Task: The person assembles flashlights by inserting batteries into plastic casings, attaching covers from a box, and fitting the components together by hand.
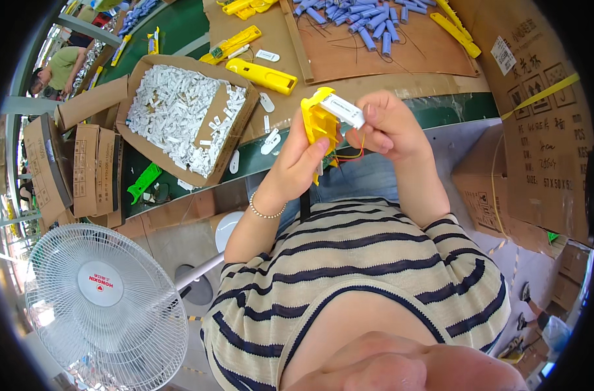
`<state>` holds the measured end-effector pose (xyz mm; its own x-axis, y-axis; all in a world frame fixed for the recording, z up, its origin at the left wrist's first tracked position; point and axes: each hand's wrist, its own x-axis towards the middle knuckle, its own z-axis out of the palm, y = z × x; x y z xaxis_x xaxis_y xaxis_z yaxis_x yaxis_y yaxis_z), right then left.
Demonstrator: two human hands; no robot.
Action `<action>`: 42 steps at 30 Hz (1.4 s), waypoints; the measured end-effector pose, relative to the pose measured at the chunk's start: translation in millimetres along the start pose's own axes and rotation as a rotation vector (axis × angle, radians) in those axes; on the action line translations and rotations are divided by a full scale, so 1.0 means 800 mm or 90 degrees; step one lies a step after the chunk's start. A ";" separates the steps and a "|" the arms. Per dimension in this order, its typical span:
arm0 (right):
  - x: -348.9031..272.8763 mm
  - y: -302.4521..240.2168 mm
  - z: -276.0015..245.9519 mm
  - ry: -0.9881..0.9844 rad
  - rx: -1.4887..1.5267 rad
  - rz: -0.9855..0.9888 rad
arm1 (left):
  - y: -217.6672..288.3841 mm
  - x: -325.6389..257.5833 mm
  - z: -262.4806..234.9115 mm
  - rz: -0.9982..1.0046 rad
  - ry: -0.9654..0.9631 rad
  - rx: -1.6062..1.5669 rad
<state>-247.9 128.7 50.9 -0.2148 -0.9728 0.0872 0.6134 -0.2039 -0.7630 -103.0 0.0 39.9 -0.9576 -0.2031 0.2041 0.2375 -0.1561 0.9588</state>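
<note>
Two hands meet above the lap: the left hand (295,166) clasps a yellow plastic casing (319,121) upright, steadying it, while the right hand (389,124) pinches a white rectangular piece (343,109) against its top. Thin wires (349,156) dangle beneath; the desk (440,107) lies just beyond.

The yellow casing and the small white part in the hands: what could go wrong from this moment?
1. The thin wires hang loose below the yellow casing; they might snag or get pinched.
2. The right hand holds the white part only by the fingers, so it could slip.
3. The left hand holds the casing in the air, off the bench; anything dropped would probably fall to the lap or floor.
</note>
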 end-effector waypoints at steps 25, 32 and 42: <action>0.006 0.002 0.042 0.123 -0.220 -0.214 | 0.004 -0.007 0.005 0.108 0.044 0.117; 0.018 0.013 0.045 0.298 -0.398 -0.189 | -0.002 -0.007 0.004 0.060 -0.012 0.121; 0.019 0.019 0.030 0.198 -0.311 -0.145 | 0.001 0.002 -0.012 0.108 0.101 0.480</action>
<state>-223.5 108.2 55.7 -0.5559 -0.8179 0.1481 0.1228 -0.2570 -0.9586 -102.8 -9.8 39.1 -0.8697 -0.3103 0.3838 0.1497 0.5751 0.8043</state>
